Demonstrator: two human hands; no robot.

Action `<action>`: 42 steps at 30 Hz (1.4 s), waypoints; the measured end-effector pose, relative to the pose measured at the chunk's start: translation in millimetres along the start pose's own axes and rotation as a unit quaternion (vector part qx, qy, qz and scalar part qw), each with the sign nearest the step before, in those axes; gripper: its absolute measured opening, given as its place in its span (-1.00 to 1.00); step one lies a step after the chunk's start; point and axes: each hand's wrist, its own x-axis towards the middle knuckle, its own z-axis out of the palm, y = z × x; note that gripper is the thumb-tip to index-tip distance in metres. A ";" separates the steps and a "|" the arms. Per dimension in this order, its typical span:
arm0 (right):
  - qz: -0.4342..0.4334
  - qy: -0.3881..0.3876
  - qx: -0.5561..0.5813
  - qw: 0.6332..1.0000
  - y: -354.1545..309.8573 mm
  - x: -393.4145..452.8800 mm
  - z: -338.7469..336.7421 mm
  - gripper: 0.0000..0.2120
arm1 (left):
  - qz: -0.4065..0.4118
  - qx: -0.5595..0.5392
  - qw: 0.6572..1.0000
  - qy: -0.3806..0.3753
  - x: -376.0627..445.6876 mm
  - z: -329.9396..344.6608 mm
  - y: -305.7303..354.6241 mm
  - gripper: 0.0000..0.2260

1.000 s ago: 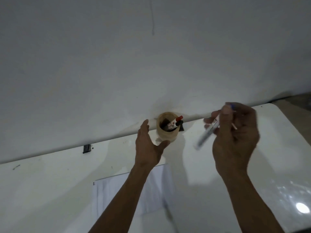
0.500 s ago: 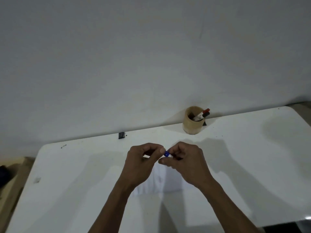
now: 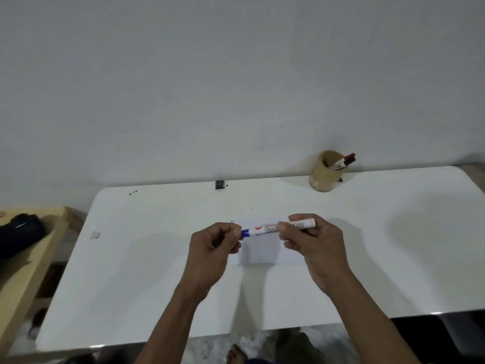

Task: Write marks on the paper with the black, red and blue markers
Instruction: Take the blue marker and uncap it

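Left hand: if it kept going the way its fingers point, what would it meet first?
The left hand points right along the blue marker; it would likely meet the right hand first.

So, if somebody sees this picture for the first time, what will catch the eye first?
First the two hands at the centre, holding a blue marker level above the paper: the left hand pinches its blue cap end, the right hand grips the white barrel. Next, the tan holder cup at the far edge of the white table, by the wall, with a red marker and a black marker leaning out of it.
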 end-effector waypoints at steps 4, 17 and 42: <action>0.051 0.044 0.103 0.992 16.8 -13.8 23.3 -0.86 | 0.061 0.099 0.993 0.011 -12.0 1.1 -5.5 -0.91; 0.062 0.009 0.040 0.997 32.1 12.7 30.6 -0.83 | 0.062 0.147 0.987 0.019 3.0 -4.4 -15.9 -0.86; 0.095 0.016 -0.002 0.995 36.6 106.3 3.5 -0.91 | -0.037 0.467 0.882 0.059 150.1 -20.6 -62.3 -0.88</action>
